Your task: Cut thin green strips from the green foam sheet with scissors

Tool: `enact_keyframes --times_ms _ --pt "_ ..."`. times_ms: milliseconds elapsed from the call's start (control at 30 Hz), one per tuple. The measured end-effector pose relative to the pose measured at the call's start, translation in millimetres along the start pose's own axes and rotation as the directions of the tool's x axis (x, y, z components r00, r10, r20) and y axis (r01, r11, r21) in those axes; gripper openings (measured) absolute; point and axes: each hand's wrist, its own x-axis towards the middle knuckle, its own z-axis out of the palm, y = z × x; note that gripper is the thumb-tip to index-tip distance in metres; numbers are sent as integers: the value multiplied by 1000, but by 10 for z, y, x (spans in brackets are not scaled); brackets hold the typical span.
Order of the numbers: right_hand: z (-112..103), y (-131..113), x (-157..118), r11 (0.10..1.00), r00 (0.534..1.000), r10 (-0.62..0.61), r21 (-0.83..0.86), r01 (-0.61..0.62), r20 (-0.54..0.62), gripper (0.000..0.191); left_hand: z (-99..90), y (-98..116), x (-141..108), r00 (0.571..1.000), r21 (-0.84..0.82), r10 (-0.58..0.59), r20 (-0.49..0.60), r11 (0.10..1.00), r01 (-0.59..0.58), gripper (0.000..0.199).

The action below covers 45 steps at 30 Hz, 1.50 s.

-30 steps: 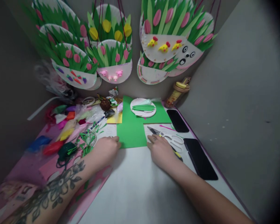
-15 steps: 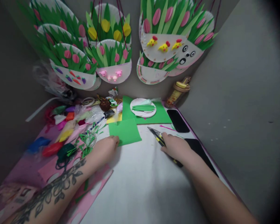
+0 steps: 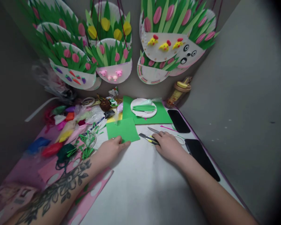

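Note:
My left hand (image 3: 112,147) is at the front edge of a small green sheet of paper (image 3: 123,128), fingers on the sheet and thumb stretched along its near edge. My right hand (image 3: 170,146) is closed over a black-and-yellow utility knife (image 3: 150,139) on the white tabletop. The knife's blade end points left toward the sheet; its rear is hidden under my palm. Just beyond it shows a grey pointed blade (image 3: 152,129), partly covered by my fingers. A white ring (image 3: 180,140) lies right of that hand; whether it belongs to the blade I cannot tell.
A larger green sheet (image 3: 164,116) carries a white paper plate (image 3: 137,114) of green strips. Two dark phone-like slabs (image 3: 178,121) lie at right. Green scraps (image 3: 86,143), coloured clay packets (image 3: 52,150) and dotted pink sheeting (image 3: 91,200) crowd the left. Decorated paper-plate baskets (image 3: 114,73) hang behind.
The small green sheet has shifted slightly left and nearer. My left hand has slid right along its edge, thumb now out. My right hand has moved left, and the knife has turned to point more left.

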Motion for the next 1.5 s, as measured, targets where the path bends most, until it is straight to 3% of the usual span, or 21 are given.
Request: enact_keyframes --times_ms 167,433,767,1500 --pt "6 41 1 997 997 -80 -3 80 9 40 10 -7 40 1000 38 2 28 999 -3 52" --pt "2 29 60 995 995 -95 -41 94 -4 42 27 62 120 1000 35 -29 -9 999 29 59" --pt "-55 75 28 992 992 -125 13 124 33 43 0 73 139 998 34 -50 44 998 49 57" --pt "-44 -199 0 983 983 -183 13 183 12 40 108 13 130 999 49 -45 -18 998 46 58"
